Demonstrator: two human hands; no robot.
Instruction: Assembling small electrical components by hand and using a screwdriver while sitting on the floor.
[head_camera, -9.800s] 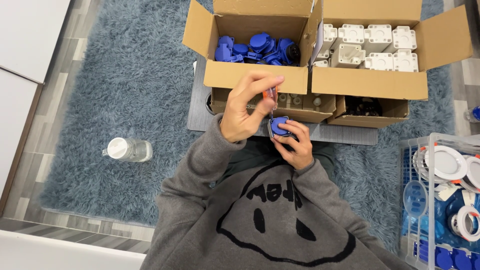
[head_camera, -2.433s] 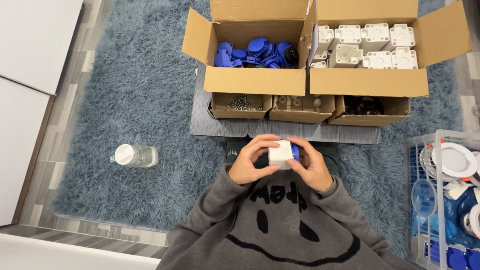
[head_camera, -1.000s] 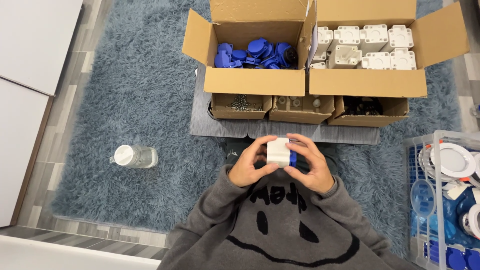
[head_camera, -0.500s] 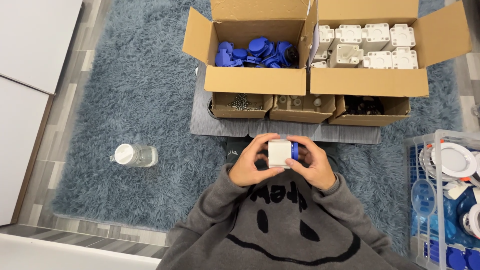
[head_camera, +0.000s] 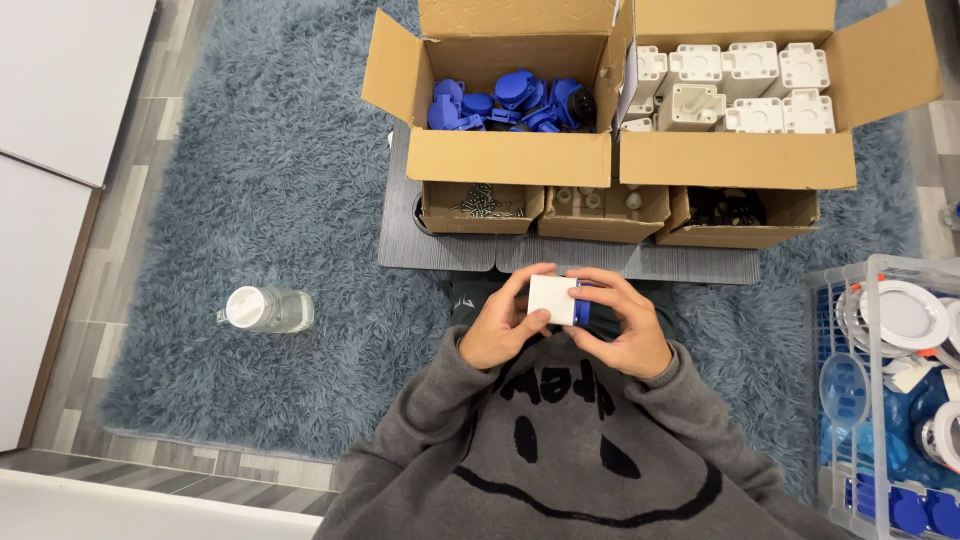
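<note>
Both hands meet close in front of the chest, near the middle of the view. The left hand (head_camera: 505, 330) comes in from the left with its fingers curled and the thumb laid across the near side. The right hand (head_camera: 622, 325) comes in from the right, fingers wrapped round from the far side, knuckles up. Fingertips of the two hands nearly touch. Both forearms, in grey sleeves, angle inward from the elbows, wrists slightly bent.
</note>
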